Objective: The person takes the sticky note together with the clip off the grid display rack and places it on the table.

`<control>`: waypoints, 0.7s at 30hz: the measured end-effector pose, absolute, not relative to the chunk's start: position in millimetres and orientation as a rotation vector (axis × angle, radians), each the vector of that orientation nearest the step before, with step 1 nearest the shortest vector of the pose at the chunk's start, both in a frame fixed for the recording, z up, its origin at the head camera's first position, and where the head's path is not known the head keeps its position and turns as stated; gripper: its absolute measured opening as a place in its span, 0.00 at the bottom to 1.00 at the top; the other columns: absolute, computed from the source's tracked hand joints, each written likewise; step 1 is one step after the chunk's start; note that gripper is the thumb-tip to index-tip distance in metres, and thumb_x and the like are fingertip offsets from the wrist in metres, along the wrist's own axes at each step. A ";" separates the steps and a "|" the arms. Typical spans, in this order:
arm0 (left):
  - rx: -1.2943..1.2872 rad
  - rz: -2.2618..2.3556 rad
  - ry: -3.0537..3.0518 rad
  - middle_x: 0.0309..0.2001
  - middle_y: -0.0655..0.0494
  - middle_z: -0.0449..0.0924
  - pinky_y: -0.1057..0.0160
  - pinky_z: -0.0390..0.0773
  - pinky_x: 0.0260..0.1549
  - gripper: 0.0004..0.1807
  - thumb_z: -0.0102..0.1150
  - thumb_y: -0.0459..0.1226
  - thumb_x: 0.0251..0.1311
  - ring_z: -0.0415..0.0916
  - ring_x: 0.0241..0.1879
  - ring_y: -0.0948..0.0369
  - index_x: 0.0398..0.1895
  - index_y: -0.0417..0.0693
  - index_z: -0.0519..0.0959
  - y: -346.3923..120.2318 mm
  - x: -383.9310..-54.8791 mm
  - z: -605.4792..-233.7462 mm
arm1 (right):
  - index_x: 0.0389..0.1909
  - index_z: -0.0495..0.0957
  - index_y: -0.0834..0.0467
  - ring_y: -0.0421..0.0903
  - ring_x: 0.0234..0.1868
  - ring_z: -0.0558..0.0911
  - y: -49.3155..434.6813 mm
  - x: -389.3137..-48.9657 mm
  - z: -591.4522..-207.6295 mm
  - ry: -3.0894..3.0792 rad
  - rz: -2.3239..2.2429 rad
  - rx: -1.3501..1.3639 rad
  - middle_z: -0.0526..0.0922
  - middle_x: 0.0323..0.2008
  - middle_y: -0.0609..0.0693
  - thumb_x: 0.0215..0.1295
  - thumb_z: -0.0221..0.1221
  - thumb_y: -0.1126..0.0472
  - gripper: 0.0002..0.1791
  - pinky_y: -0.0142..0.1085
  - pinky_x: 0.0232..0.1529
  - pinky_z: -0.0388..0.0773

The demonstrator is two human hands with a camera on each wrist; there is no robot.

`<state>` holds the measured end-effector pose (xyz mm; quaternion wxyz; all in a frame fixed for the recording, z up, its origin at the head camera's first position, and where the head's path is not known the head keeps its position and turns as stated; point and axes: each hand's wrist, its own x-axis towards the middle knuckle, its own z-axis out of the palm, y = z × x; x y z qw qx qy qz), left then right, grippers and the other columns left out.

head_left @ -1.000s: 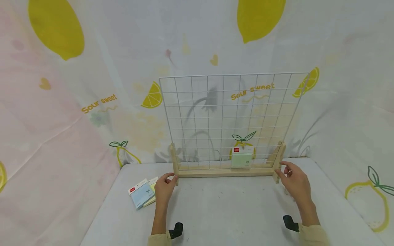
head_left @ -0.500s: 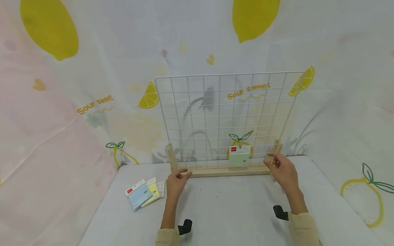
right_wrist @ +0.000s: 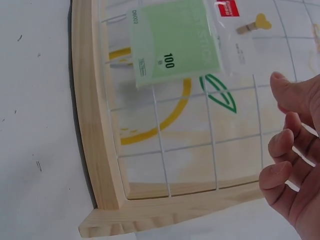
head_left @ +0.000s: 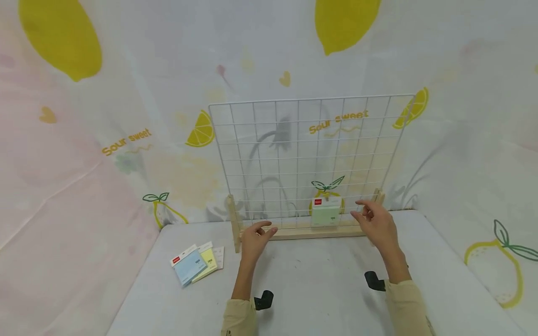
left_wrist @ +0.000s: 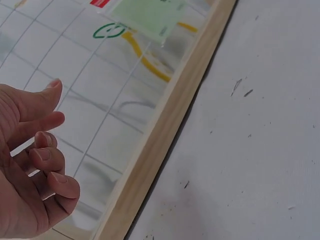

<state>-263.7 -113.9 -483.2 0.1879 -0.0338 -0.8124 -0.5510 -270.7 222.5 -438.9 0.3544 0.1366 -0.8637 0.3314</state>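
A white wire grid (head_left: 287,159) stands upright in a wooden base (head_left: 302,233). On its lower right hangs a green sticky-note pack (head_left: 325,216); a small peg with a yellow heart (right_wrist: 262,21) shows at its top in the right wrist view. My left hand (head_left: 254,241) hovers before the base's left part, fingers loosely bent and holding nothing. To the right of the green pack is my right hand (head_left: 379,227), also bare, thumb and forefinger apart. It covers part of the base's right upright (head_left: 379,196).
Left of the base, a blue sticky-note pack (head_left: 189,267) overlaps a yellow pack (head_left: 210,265), with a whitish pack (head_left: 219,254) partly beneath. All lie on a white tabletop (head_left: 311,289). A lemon-printed cloth (head_left: 176,70) hangs behind the grid.
Both hands have left the base's two ends and moved inward, the right one also upward. The whitish pack, hidden at first, now shows. The camera view has shifted slightly.
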 end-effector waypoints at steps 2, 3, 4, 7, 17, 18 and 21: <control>-0.110 -1.569 -2.291 0.19 0.59 0.69 0.66 0.62 0.18 0.15 0.74 0.39 0.53 0.61 0.18 0.64 0.42 0.39 0.86 -109.9 -266.6 -483.3 | 0.44 0.82 0.62 0.43 0.24 0.68 218.0 -273.9 -436.3 -2.229 0.862 0.366 0.72 0.24 0.47 0.53 0.73 0.66 0.17 0.36 0.24 0.65; -0.116 -1.573 -2.291 0.19 0.60 0.69 0.67 0.62 0.18 0.15 0.74 0.38 0.53 0.61 0.18 0.64 0.42 0.39 0.86 -108.0 -268.5 -483.5 | 0.44 0.82 0.62 0.43 0.24 0.68 215.5 -275.5 -435.0 -2.229 0.865 0.375 0.71 0.24 0.47 0.53 0.73 0.66 0.17 0.36 0.24 0.65; -0.126 -1.572 -2.291 0.18 0.59 0.69 0.67 0.62 0.17 0.15 0.74 0.38 0.53 0.61 0.17 0.64 0.41 0.39 0.86 -106.1 -270.2 -483.8 | 0.45 0.83 0.62 0.43 0.25 0.68 213.0 -277.1 -433.5 -2.227 0.871 0.386 0.71 0.24 0.47 0.53 0.73 0.67 0.17 0.36 0.24 0.65; -0.164 -1.574 -2.284 0.18 0.59 0.69 0.67 0.62 0.17 0.14 0.74 0.37 0.53 0.60 0.17 0.64 0.41 0.40 0.87 -100.7 -274.6 -483.6 | 0.45 0.83 0.62 0.44 0.24 0.69 206.0 -281.6 -429.5 -2.218 0.872 0.423 0.72 0.24 0.48 0.53 0.72 0.67 0.17 0.36 0.24 0.66; -0.217 -1.615 -2.299 0.18 0.60 0.70 0.67 0.62 0.18 0.13 0.74 0.38 0.53 0.61 0.18 0.65 0.40 0.43 0.87 -75.9 -284.0 -482.2 | 0.44 0.83 0.63 0.43 0.24 0.68 196.6 -289.1 -419.6 -2.191 0.824 0.480 0.72 0.24 0.48 0.53 0.72 0.67 0.16 0.37 0.24 0.65; -0.217 -1.622 -2.301 0.18 0.60 0.70 0.67 0.62 0.18 0.12 0.74 0.38 0.53 0.61 0.18 0.65 0.40 0.43 0.87 -72.6 -284.7 -482.3 | 0.44 0.83 0.63 0.43 0.24 0.68 196.2 -289.9 -419.0 -2.191 0.820 0.484 0.72 0.24 0.48 0.54 0.72 0.67 0.16 0.36 0.24 0.65; -0.231 -1.624 -2.310 0.19 0.61 0.70 0.67 0.63 0.19 0.12 0.73 0.39 0.54 0.62 0.19 0.66 0.40 0.44 0.87 -64.2 -287.8 -482.6 | 0.43 0.84 0.63 0.44 0.24 0.68 192.4 -292.6 -417.5 -2.181 0.820 0.499 0.72 0.24 0.48 0.54 0.72 0.67 0.15 0.36 0.25 0.65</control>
